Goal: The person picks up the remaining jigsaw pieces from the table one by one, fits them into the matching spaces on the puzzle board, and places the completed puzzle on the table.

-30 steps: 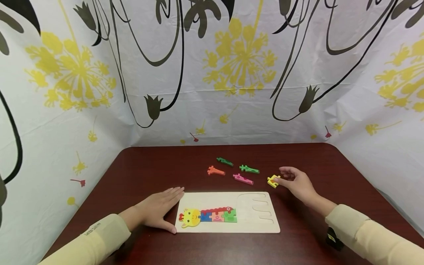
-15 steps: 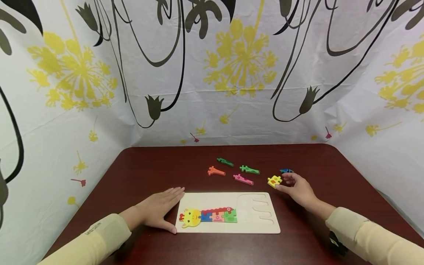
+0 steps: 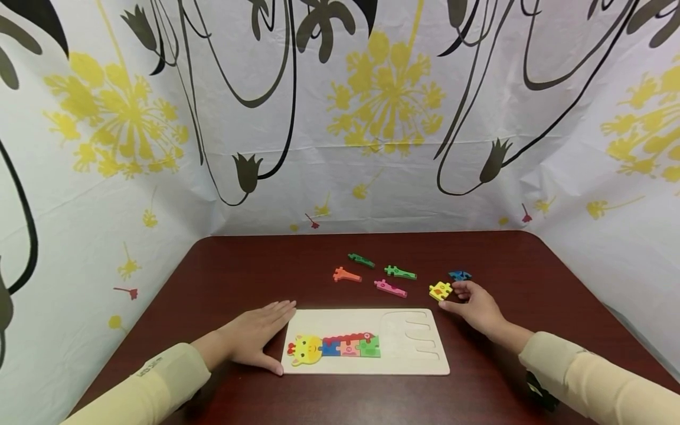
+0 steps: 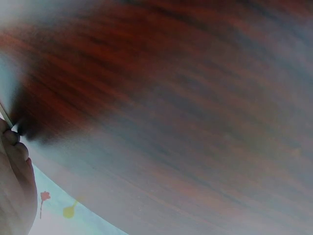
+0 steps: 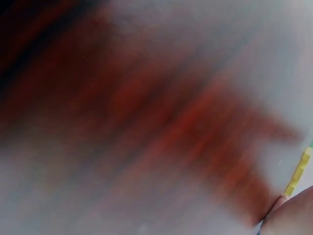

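A pale wooden puzzle board [image 3: 366,321] lies flat, holding a yellow giraffe head [image 3: 306,350] and joined body pieces in blue, pink and green with red along one edge. My left hand [image 3: 255,333] rests on the board's left side, fingers extended. At the back right, my right hand [image 3: 478,310] has thumb and forefinger at the edges of a yellow puzzle piece [image 3: 440,291] on the table. The right wrist view catches that yellow piece [image 5: 297,172] only at its margin, beside a fingertip. Just behind the right fingers is a blue puzzle piece [image 3: 459,275].
Behind the board lie loose leg-shaped pieces: dark green [image 3: 361,260], orange [image 3: 347,274], light green [image 3: 400,272] and pink [image 3: 390,288]. Leg-shaped outlines [image 3: 422,335] mark the board's right part. A patterned cloth [image 3: 340,195] hangs behind the dark red table [image 3: 265,271].
My right hand has drawn slightly right and nearer, its thumb moving from over the yellow piece to its front edge. The blue piece has come into view. My left hand stays put.
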Motion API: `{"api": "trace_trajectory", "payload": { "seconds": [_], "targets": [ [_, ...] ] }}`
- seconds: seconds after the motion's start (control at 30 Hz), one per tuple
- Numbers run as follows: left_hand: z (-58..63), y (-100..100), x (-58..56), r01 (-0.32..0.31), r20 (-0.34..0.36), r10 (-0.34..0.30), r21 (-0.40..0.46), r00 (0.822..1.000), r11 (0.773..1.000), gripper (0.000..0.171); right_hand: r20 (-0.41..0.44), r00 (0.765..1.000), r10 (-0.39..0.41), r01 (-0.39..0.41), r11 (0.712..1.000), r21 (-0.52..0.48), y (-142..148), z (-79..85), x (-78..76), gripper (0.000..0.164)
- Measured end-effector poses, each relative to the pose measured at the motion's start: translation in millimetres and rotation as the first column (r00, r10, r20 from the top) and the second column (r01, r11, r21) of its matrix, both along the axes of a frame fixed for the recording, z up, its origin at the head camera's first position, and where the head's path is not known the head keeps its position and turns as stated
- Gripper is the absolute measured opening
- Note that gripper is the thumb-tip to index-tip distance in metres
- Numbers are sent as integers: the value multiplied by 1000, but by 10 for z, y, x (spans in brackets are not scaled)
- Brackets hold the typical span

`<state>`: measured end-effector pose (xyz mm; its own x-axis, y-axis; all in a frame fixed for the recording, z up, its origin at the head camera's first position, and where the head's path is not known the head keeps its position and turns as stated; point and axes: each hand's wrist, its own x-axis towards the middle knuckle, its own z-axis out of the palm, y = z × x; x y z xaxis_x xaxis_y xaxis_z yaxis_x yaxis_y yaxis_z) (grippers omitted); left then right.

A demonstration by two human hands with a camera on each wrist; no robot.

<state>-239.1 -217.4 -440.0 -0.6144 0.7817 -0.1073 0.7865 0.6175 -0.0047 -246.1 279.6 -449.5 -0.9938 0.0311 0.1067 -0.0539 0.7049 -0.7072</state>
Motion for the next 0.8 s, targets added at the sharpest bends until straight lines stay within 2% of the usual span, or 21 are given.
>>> {"api": "trace_trajectory", "payload": {
  "seconds": [0.43,0.8],
  "targets": [
    [41,16,26,2,15,-2,10,1000,1000,116,-18,999,-27,28,999,39,-23,-19,12,67],
    [26,10,20,4,2,-4,10,1000,1000,116,-30,998,-58,60,997,55,-55,-56,-10,67]
  ]
}}
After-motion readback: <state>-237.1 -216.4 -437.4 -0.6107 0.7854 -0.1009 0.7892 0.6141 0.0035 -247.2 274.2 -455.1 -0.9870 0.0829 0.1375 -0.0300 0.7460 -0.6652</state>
